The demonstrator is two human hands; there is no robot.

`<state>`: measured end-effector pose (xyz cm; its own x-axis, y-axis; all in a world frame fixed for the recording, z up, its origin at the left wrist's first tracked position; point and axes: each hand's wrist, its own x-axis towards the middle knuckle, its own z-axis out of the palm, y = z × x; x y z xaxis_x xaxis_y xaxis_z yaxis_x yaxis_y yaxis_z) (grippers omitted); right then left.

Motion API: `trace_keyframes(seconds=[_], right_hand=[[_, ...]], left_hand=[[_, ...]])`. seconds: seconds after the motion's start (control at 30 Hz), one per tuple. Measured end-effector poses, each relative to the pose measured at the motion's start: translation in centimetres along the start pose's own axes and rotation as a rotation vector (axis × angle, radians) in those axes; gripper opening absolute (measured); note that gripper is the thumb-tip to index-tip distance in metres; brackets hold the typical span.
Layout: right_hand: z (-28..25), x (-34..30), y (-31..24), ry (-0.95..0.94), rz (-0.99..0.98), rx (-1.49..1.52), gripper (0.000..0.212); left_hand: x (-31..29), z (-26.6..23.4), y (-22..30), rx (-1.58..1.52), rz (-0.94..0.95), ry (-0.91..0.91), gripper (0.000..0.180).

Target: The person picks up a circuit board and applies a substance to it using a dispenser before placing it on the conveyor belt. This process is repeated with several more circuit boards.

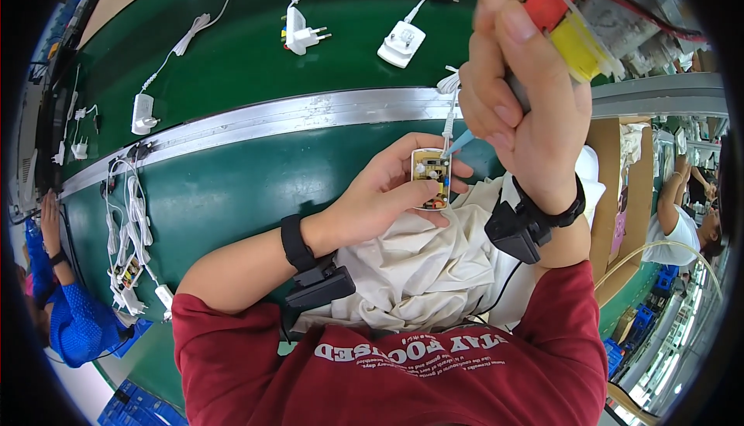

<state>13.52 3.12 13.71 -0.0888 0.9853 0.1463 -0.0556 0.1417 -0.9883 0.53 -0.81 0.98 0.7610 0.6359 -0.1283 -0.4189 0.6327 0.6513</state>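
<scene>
My left hand (387,186) grips an opened white power adapter (415,186), its thumb lying over the lower part of the exposed circuit board (431,172). A white cable leaves the adapter's top end. Above it, my right hand (535,93) is closed round a dispensing tool with a red block (549,0), a yellow part (577,46) and a blue tapered nozzle (460,142). The nozzle's tip is at the upper right corner of the board; whether it touches cannot be told. My fingers hide much of the tool's body.
Beyond a metal rail (294,120) lie white plug adapters (302,35) with bundled cables on a green conveyor belt (256,46). A tangle of corded adapters (128,232) lies on the left bench. A cardboard box (632,194) stands at right. A co-worker in blue (81,310) is at far left.
</scene>
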Motion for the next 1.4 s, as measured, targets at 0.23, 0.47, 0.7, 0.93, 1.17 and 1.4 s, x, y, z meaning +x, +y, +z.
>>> trace_keyframes(seconds=[0.23,0.47,0.7,0.93,1.17,1.4], right_hand=[[0.8,-1.2,-0.9,0.013,0.068,0.001,0.023],[0.6,-0.9,1.2,-0.059,-0.035,0.095,0.024],[0.3,-0.9,1.2,-0.098,-0.039,0.097,0.025],[0.8,-1.1,1.0,-0.081,-0.027,0.104,0.028],[0.8,-1.4,2.3,-0.170,-0.051,0.138,0.030],[0.8,-1.1,2.8,-0.238,-0.084,0.168,0.029]], left_hand=[[0.2,-0.7,-0.2,-0.095,-0.003,0.097,0.038],[-0.2,-0.9,0.2,-0.220,0.067,0.112,0.036],[-0.3,-0.9,0.2,-0.248,0.073,0.114,0.036],[-0.2,-1.0,0.2,-0.333,0.066,0.044,0.037],[-0.5,-0.8,0.3,-0.404,0.071,-0.074,0.039],[-0.6,-1.3,0.5,-0.405,0.066,-0.061,0.039]])
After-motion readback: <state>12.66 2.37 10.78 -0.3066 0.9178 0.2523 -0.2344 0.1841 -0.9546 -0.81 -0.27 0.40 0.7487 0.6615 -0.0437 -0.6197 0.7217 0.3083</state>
